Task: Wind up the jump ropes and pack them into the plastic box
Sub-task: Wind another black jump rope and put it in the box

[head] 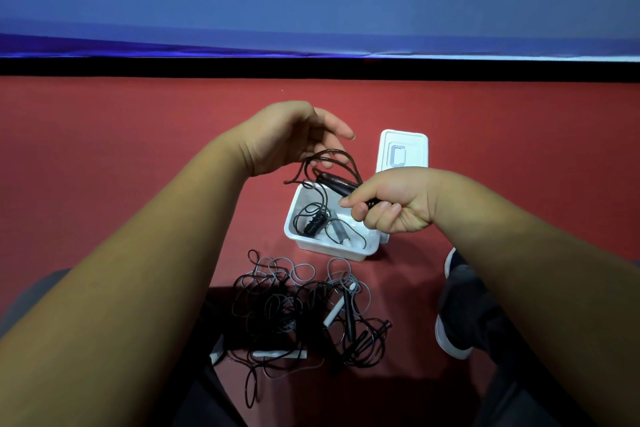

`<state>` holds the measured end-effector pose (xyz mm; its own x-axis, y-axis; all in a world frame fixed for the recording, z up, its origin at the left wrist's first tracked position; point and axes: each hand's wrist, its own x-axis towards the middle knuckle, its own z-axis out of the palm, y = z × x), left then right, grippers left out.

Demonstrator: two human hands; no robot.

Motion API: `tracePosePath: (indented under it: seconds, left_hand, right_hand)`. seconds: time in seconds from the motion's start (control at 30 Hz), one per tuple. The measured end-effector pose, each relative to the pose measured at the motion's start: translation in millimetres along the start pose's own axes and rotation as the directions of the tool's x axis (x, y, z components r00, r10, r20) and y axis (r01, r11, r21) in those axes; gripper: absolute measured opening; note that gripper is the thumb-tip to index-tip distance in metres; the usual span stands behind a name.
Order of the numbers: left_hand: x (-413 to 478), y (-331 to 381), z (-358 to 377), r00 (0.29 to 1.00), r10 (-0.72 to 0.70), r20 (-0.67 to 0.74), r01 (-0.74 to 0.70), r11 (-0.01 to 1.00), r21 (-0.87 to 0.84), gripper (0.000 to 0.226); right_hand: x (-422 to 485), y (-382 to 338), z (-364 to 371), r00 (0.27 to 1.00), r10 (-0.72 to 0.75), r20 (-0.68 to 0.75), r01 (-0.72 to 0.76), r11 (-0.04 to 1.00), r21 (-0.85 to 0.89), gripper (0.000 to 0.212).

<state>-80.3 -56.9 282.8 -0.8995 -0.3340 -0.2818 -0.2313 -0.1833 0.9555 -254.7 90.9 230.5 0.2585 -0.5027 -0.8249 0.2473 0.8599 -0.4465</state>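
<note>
Closest to the viewer, between the person's dark trouser legs, a tangled pile of jump ropes (298, 312), black and grey, lies on the red floor (138, 184). A white handle (337, 310) pokes out of it. Just beyond the pile sits the white plastic box (329, 250), open, with what look like a black and a grey wound rope inside.

Above the box, the right hand (391, 201) holds a black rope (337, 182). Its fingers (381, 215) are curled tightly round the handles, which lie together. Their long axis slants from the right hand up and to the left, the free ends pointing toward the left hand (291, 139). Loops of cord (332, 158) arch between the two hands.

The left hand's fingers are loosely curved with the thumb out. Whether they hold the cord cannot be told, as the loops pass under the palm.

The step in hand appears to be winding this rope. It would go best if the right hand keeps the handles side by side while the left lays the cord round them in snug, even turns. The bundle should then be lowered lengthwise into the box.

Behind the box lies its white lid (403, 149), flat on the floor. Farthest off, a blue banner (311, 10) runs along the wall.
</note>
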Motion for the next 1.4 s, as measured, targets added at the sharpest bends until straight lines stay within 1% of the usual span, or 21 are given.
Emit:
tracePosePath:
  seconds: [0.07, 0.13, 0.23, 0.33, 0.43, 0.5, 0.57, 0.6, 0.67, 0.77, 0.83, 0.93, 1.0, 1.07, 1.13, 1.2, 1.27, 1.4]
  left_hand:
    - [-0.4, 2.8, 0.1, 0.999, -0.044, -0.014, 0.044, 0.999, 0.02, 0.05]
    - [-1.5, 5.2, 3.1, 0.997, -0.074, -0.038, 0.076, 0.995, 0.062, 0.045]
    - [-3.2, 2.4, 3.5, 0.993, -0.069, -0.098, 0.09, 0.968, 0.235, 0.03]
    - [-4.6, -5.9, -3.6, 0.989, -0.126, -0.08, 0.147, 0.916, 0.372, 0.019]
    - [-4.8, -11.3, -4.4, 0.982, -0.183, -0.045, 0.185, 0.898, 0.4, 0.02]
    - [-4.9, -12.3, -4.2, 0.982, -0.18, -0.049, 0.184, 0.89, 0.418, 0.021]
    - [-6.3, -11.2, -4.4, 0.986, -0.15, -0.066, 0.163, 0.857, 0.489, 0.022]
    - [-6.7, -11.0, -4.6, 0.988, -0.133, -0.073, 0.152, 0.84, 0.52, 0.023]
    - [-6.7, -12.4, -4.9, 0.99, -0.116, -0.085, 0.143, 0.841, 0.522, 0.019]
    - [-6.0, -16.9, -6.1, 0.99, -0.126, -0.065, 0.141, 0.864, 0.482, 0.013]
    - [-5.4, -19.9, -7.8, 0.987, -0.156, -0.035, 0.153, 0.862, 0.483, 0.015]
    - [-5.7, -22.1, -11.0, 0.982, -0.189, 0.013, 0.151, 0.822, 0.549, 0.022]
    - [-6.8, -22.5, -12.6, 0.981, -0.19, 0.05, 0.127, 0.808, 0.576, 0.023]
    - [-9.1, -22.1, -11.9, 0.977, -0.193, 0.092, 0.112, 0.828, 0.55, 0.023]
    - [-8.8, -24.1, -12.7, 0.971, -0.214, 0.109, 0.127, 0.844, 0.521, 0.025]
    - [-7.6, -27.1, -13.6, 0.964, -0.255, 0.079, 0.182, 0.844, 0.504, 0.025]
    - [-6.9, -28.5, -14.4, 0.957, -0.289, 0.028, 0.231, 0.815, 0.531, 0.024]
    - [-6.9, -27.1, -13.4, 0.953, -0.281, -0.109, 0.289, 0.749, 0.596, 0.018]
  right_hand:
    - [-0.5, -2.8, -2.4, 0.998, -0.027, -0.047, 0.03, 0.998, 0.056, 0.01]
    - [-2.0, -5.8, -5.8, 0.994, -0.071, -0.089, 0.081, 0.991, 0.11, 0.007]
    - [-2.2, -9.7, -11.0, 0.979, -0.139, -0.152, 0.165, 0.97, 0.178, 0.007]
    - [-1.3, -12.6, -12.0, 0.951, -0.223, -0.213, 0.269, 0.937, 0.222, 0.012]
    - [-3.5, -14.5, -8.6, 0.918, -0.339, -0.205, 0.384, 0.888, 0.252, 0.016]
    - [-7.1, -15.7, -4.8, 0.893, -0.412, -0.178, 0.447, 0.852, 0.272, 0.021]
    - [-10.0, -16.6, -0.4, 0.879, -0.454, -0.146, 0.477, 0.83, 0.288, 0.032]
    - [-10.0, -17.0, 1.2, 0.875, -0.462, -0.143, 0.484, 0.825, 0.292, 0.037]
    - [-7.8, -17.8, 2.8, 0.872, -0.461, -0.166, 0.49, 0.817, 0.303, 0.042]
    - [-4.6, -18.6, 1.7, 0.862, -0.459, -0.217, 0.507, 0.788, 0.349, 0.034]
    - [-5.1, -18.8, 1.7, 0.848, -0.468, -0.249, 0.53, 0.76, 0.375, 0.029]
    - [-6.5, -18.9, 0.2, 0.821, -0.487, -0.299, 0.571, 0.724, 0.388, 0.024]
    - [-6.0, -19.2, -4.1, 0.815, -0.486, -0.315, 0.579, 0.707, 0.406, 0.021]
    - [-5.4, -18.7, -8.6, 0.813, -0.477, -0.333, 0.581, 0.701, 0.414, 0.018]
    - [-4.4, -18.6, -10.5, 0.809, -0.478, -0.342, 0.586, 0.7, 0.408, 0.016]
    - [-3.2, -18.9, -9.3, 0.806, -0.488, -0.336, 0.59, 0.711, 0.383, 0.016]
    - [-2.2, -19.5, -7.6, 0.802, -0.496, -0.333, 0.594, 0.722, 0.355, 0.017]
    - [-2.3, -20.5, -5.9, 0.773, -0.514, -0.37, 0.625, 0.716, 0.312, 0.011]
